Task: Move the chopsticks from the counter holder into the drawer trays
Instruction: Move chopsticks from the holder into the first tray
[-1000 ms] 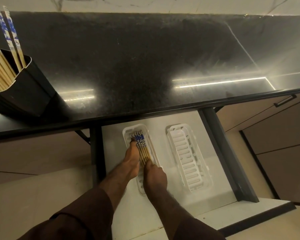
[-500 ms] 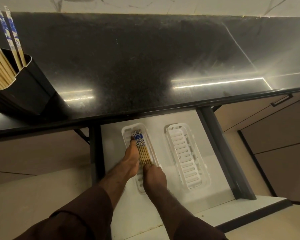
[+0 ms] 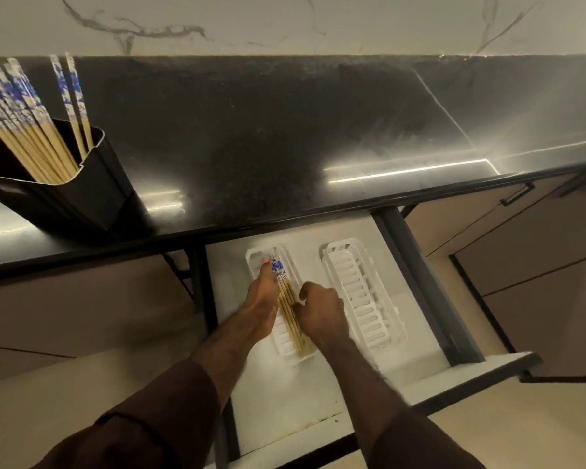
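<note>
Several bamboo chopsticks with blue-and-white tops (image 3: 286,292) lie lengthwise as a bundle in the left white tray (image 3: 253,258) of the open drawer (image 3: 295,401). My left hand (image 3: 263,297) lies flat along the bundle's left side, fingers straight, fingertips near the patterned tops. My right hand (image 3: 320,311) is on the bundle's right side, its curled fingers and thumb pinching at the sticks. The right white tray (image 3: 359,299) holds nothing. More chopsticks (image 3: 31,130) stand in the black holder (image 3: 85,194) on the counter at the far left.
The black stone counter (image 3: 285,130) overhangs the drawer's back end. Dark drawer rails (image 3: 420,282) run along both sides. Brown cabinet fronts with a dark handle (image 3: 516,194) lie to the right, and a marble wall stands behind the counter.
My right hand has moved from the lower end of the bundle up along its right side. My left hand stays flat on the left side. The camera has tilted up slightly.
</note>
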A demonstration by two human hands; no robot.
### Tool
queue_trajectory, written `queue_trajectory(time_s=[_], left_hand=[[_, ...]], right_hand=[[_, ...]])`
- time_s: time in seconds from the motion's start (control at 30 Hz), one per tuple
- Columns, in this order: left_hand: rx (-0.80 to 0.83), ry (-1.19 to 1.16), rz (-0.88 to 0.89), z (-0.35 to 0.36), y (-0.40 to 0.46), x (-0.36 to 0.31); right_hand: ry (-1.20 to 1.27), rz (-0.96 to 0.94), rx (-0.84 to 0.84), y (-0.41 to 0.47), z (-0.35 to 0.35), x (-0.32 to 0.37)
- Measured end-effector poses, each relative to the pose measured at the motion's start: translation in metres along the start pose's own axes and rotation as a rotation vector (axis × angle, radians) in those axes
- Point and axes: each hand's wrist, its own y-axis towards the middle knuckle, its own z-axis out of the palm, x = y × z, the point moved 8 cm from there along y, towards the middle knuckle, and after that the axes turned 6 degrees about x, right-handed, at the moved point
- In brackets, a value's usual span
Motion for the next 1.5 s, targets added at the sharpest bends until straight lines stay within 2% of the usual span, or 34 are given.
queue_trajectory(time_s=[0.2,0.33,0.53,0.7,1.03,1.5], left_hand=[[0.055,0.130,0.158,-0.010,-0.038,-0.039],[0.071,0.217,0.280,-0.019,-0.078,-0.072],[0.099,0.184,0.495,-0.026,-0.159,-0.135],[0.031,0.168,0.648,-0.042,-0.231,-0.161],[-0.091,0.132,0.757,-0.102,-0.292,-0.198],[-0.057,0.199,0.766,-0.243,-0.284,-0.294]], right_hand=[[0.187,-0.008,-0.136,-0.031,-0.053,0.037],[0.222,-0.066,-0.237,-0.062,-0.084,0.075],[0.232,-0.266,-0.327,-0.107,-0.135,0.131],[0.268,-0.434,-0.346,-0.137,-0.160,0.171],[0.252,-0.548,-0.354,-0.160,-0.160,0.242],[0.289,-0.530,-0.343,-0.124,-0.107,0.401]])
